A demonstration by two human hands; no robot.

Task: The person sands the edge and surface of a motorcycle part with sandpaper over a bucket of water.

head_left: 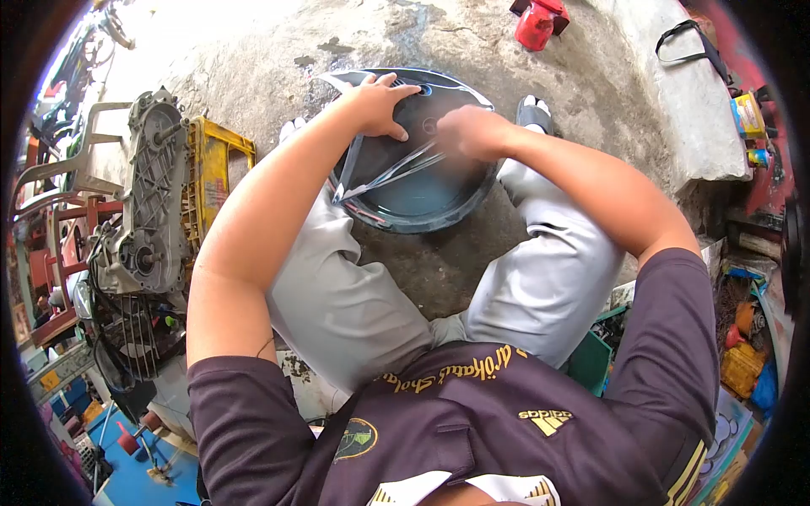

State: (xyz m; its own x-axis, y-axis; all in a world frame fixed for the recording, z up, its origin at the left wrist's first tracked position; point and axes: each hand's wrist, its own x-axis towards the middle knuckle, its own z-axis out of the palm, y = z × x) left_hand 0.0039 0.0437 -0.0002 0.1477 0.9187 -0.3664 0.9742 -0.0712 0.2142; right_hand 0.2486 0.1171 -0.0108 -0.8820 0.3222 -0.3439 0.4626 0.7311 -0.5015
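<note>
A dark body panel with silver and white edging (377, 160), which looks like a motorcycle fairing, rests across a round black basin (413, 226). Bluish, water-like liquid shows in the basin's near part. My left hand (378, 105) lies on the panel's upper left, fingers spread and thumb apart, pressing against its surface. Over the panel's right side is my right hand (474, 135), its fingers bent inward and smeared by motion. Whether it holds anything cannot be made out. The panel's lower silver strip passes just below that hand.
A yellow crate (209, 173) stands at left behind a grey metal engine casing (156, 194). On the concrete ahead sits a red object (536, 25). A pale ledge (692, 110) with a black strap (704, 46) runs along the right. My legs flank the basin.
</note>
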